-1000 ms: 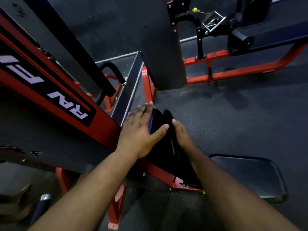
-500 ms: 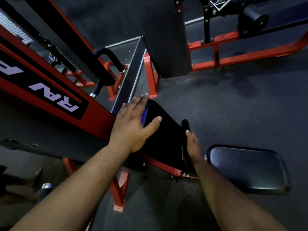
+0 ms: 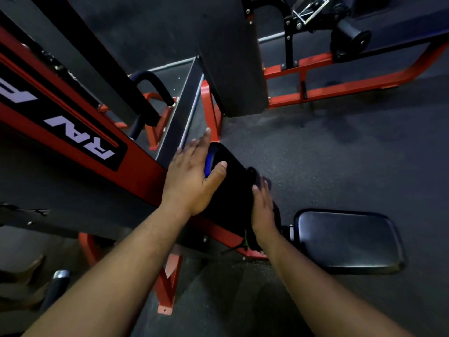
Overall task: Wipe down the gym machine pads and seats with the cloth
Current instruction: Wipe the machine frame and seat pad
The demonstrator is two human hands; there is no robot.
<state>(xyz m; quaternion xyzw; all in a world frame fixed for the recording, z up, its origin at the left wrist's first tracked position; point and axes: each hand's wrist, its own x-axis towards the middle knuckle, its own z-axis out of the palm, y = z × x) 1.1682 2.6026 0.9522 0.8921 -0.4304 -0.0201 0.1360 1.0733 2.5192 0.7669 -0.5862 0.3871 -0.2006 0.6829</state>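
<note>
A black upright back pad (image 3: 233, 190) is fixed to the red machine frame (image 3: 138, 164). My left hand (image 3: 192, 181) rests over the pad's top left edge, thumb wrapped round the front, with a blue strip (image 3: 208, 161) showing under the palm. On the pad's right side my right hand (image 3: 263, 210) presses flat on a dark cloth (image 3: 254, 172), whose blurred edge sticks out above the fingertips. The black seat (image 3: 347, 239) lies lower right, untouched.
A tall dark panel (image 3: 233, 57) stands beyond the pad. Behind it is another red-framed machine (image 3: 340, 86) with a black roller pad (image 3: 349, 35). A curved black handle (image 3: 155, 86) rises at left. Dark rubber floor (image 3: 340, 154) lies to the right.
My right hand slid down the pad's right side with the cloth, then came back up and inward a little. My left hand stayed on the pad's top edge.
</note>
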